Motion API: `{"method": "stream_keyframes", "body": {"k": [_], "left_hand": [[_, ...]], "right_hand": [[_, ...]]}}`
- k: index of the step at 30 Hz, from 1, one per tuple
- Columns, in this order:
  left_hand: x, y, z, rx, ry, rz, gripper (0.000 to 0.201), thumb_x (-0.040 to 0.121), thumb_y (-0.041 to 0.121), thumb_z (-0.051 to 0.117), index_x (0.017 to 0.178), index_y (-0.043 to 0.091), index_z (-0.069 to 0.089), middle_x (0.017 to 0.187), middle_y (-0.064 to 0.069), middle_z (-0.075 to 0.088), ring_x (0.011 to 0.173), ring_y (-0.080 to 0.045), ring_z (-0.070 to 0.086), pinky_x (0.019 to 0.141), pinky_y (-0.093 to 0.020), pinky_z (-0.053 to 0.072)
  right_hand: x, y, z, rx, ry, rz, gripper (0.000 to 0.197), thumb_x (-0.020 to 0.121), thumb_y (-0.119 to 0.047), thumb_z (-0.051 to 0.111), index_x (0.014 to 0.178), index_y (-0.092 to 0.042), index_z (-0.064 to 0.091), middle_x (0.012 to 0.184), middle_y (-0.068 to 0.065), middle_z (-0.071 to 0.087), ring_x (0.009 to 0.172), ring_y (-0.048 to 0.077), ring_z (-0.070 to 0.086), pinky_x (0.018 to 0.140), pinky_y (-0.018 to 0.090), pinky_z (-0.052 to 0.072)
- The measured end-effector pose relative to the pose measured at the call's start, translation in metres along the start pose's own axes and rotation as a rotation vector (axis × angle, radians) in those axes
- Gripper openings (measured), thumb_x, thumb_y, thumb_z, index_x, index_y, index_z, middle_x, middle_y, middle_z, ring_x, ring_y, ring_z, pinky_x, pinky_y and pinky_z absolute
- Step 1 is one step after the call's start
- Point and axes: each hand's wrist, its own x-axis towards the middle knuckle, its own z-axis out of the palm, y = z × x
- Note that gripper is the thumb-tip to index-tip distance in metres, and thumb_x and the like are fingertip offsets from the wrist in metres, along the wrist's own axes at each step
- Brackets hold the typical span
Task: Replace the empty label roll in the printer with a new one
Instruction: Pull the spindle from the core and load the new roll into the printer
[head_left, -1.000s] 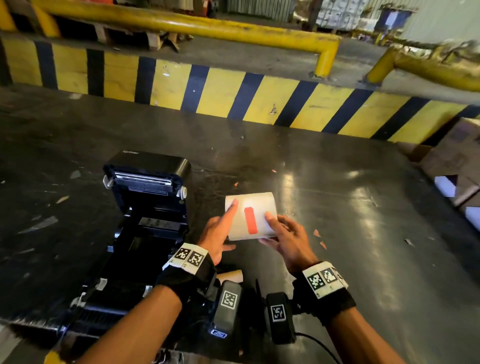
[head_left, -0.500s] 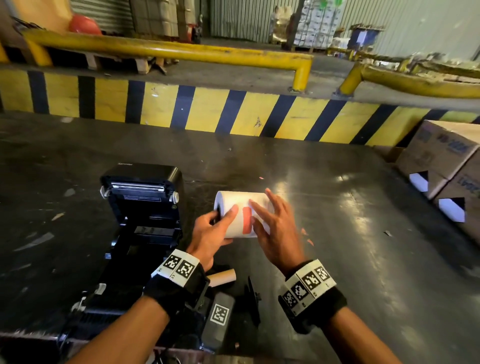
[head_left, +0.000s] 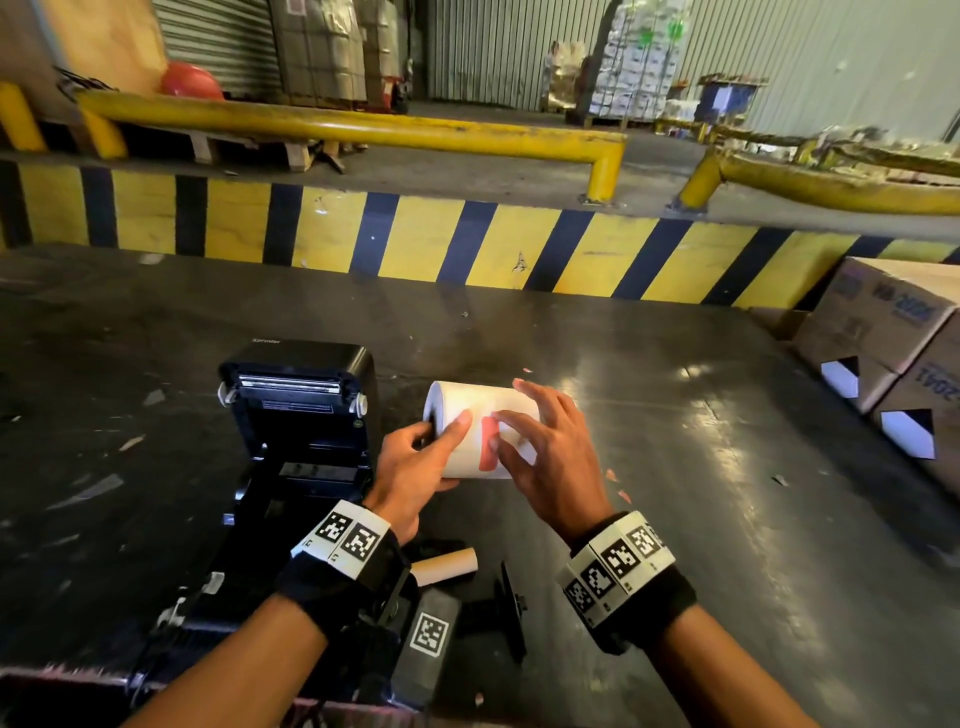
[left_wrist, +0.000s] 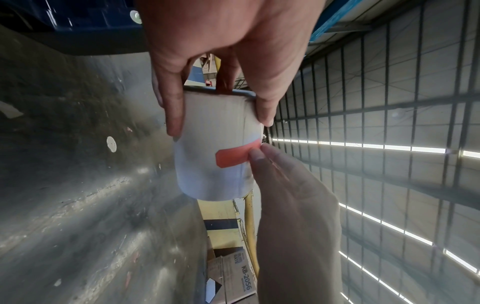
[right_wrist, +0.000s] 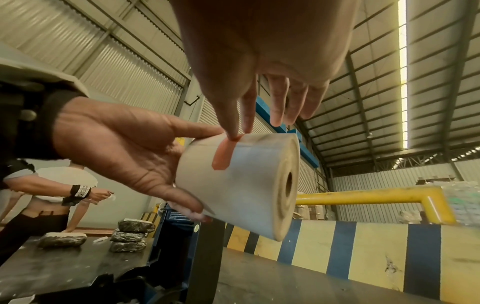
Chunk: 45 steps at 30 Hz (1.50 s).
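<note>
A white label roll (head_left: 480, 400) (right_wrist: 246, 185) is held above the dark table, its axis lying left to right. My left hand (head_left: 441, 441) (left_wrist: 218, 123) grips its left end between thumb and fingers. A red tape tab (head_left: 487, 452) (left_wrist: 231, 157) (right_wrist: 223, 158) seals the roll's loose end. My right hand (head_left: 496, 431) (right_wrist: 235, 135) reaches over the roll, and its thumb and forefinger tips pinch one end of that tab. To the left stands the black printer (head_left: 296, 384) with its lid open. The empty cardboard core (head_left: 447, 565) lies near my left wrist, beside a black spindle (head_left: 511, 608).
A yellow-and-black striped kerb (head_left: 467, 244) borders the table's far side, with yellow rails behind it. Cardboard boxes (head_left: 883, 332) stand at the right edge. In the right wrist view another person (right_wrist: 52, 185) works at wrapped parcels (right_wrist: 130, 236) further left.
My right hand has left the roll's lower right side and moved over the top onto the red tab. The left hand keeps its grip, and my head has tilted upward.
</note>
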Motion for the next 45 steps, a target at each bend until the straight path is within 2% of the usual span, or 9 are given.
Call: {"method": "stream_keyframes", "body": {"k": [7, 13, 21, 24, 27, 35, 38, 40, 45], "left_hand": [[-0.003, 0.003, -0.003, -0.014, 0.006, 0.016, 0.046, 0.081, 0.039, 0.065, 0.118, 0.013, 0.058, 0.093, 0.001, 0.066, 0.088, -0.014, 0.064, 0.069, -0.031, 0.057], [-0.008, 0.0, -0.001, -0.005, 0.01, 0.013, 0.047, 0.081, 0.039, 0.065, 0.12, 0.013, 0.058, 0.091, 0.003, 0.066, 0.087, -0.014, 0.064, 0.068, -0.03, 0.057], [-0.014, -0.006, -0.001, -0.02, 0.0, -0.033, 0.051, 0.081, 0.038, 0.066, 0.122, 0.011, 0.056, 0.09, 0.002, 0.066, 0.087, -0.016, 0.065, 0.075, -0.036, 0.058], [-0.015, -0.007, 0.0, -0.03, 0.0, -0.045, 0.05, 0.08, 0.039, 0.066, 0.12, 0.01, 0.058, 0.095, -0.004, 0.068, 0.089, -0.019, 0.066, 0.075, -0.037, 0.058], [-0.016, -0.01, 0.0, -0.03, 0.013, -0.057, 0.052, 0.079, 0.041, 0.067, 0.12, 0.009, 0.059, 0.101, -0.01, 0.069, 0.092, -0.021, 0.067, 0.074, -0.038, 0.059], [-0.022, -0.017, 0.007, -0.007, -0.002, -0.087, 0.052, 0.08, 0.04, 0.066, 0.121, 0.01, 0.057, 0.102, -0.009, 0.068, 0.091, -0.02, 0.066, 0.071, -0.035, 0.059], [-0.023, -0.022, 0.012, -0.006, -0.008, -0.114, 0.044, 0.08, 0.04, 0.066, 0.115, 0.013, 0.059, 0.094, -0.006, 0.067, 0.087, -0.018, 0.065, 0.065, -0.032, 0.057], [-0.025, -0.025, 0.014, -0.014, -0.025, -0.152, 0.042, 0.08, 0.04, 0.067, 0.111, 0.012, 0.061, 0.097, -0.009, 0.069, 0.088, -0.021, 0.066, 0.069, -0.035, 0.057], [-0.024, -0.035, 0.018, -0.047, -0.09, -0.272, 0.048, 0.078, 0.043, 0.067, 0.113, 0.009, 0.063, 0.104, -0.015, 0.071, 0.092, -0.027, 0.068, 0.073, -0.039, 0.057]], "right_hand": [[0.003, -0.006, 0.001, 0.086, 0.045, 0.036, 0.013, 0.08, -0.024, 0.07, 0.092, -0.019, 0.07, 0.125, 0.011, 0.061, 0.117, 0.029, 0.054, 0.091, 0.031, 0.038], [0.004, -0.004, 0.003, 0.291, 0.03, 0.166, 0.012, 0.081, -0.024, 0.068, 0.088, -0.013, 0.068, 0.124, 0.009, 0.058, 0.114, 0.026, 0.054, 0.088, 0.038, 0.047], [-0.001, 0.0, 0.004, 0.369, -0.054, 0.191, 0.012, 0.083, -0.023, 0.067, 0.09, -0.014, 0.065, 0.127, 0.008, 0.052, 0.117, 0.022, 0.05, 0.082, 0.01, 0.036], [-0.007, -0.002, 0.005, 0.246, -0.015, 0.155, 0.023, 0.085, -0.03, 0.064, 0.102, -0.015, 0.069, 0.13, 0.008, 0.054, 0.117, 0.022, 0.05, 0.087, 0.018, 0.04], [-0.013, -0.007, 0.007, 0.053, 0.094, 0.004, 0.013, 0.084, -0.021, 0.066, 0.091, -0.012, 0.073, 0.12, 0.013, 0.063, 0.11, 0.029, 0.056, 0.083, 0.035, 0.049], [-0.022, -0.002, 0.008, -0.056, 0.068, -0.045, 0.01, 0.078, -0.011, 0.061, 0.086, -0.005, 0.062, 0.112, 0.015, 0.064, 0.102, 0.03, 0.057, 0.077, 0.042, 0.053], [-0.029, 0.0, 0.009, -0.095, 0.02, -0.026, 0.015, 0.074, -0.004, 0.069, 0.087, -0.003, 0.06, 0.11, 0.016, 0.064, 0.1, 0.031, 0.057, 0.077, 0.042, 0.054], [-0.035, 0.003, 0.011, -0.053, 0.032, -0.023, 0.005, 0.084, -0.009, 0.059, 0.085, -0.004, 0.059, 0.11, 0.016, 0.063, 0.1, 0.029, 0.055, 0.079, 0.038, 0.052], [-0.056, 0.008, 0.014, 0.112, 0.045, 0.058, 0.023, 0.093, -0.02, 0.044, 0.083, -0.006, 0.059, 0.117, 0.012, 0.059, 0.104, 0.023, 0.05, 0.087, 0.022, 0.038]]}}
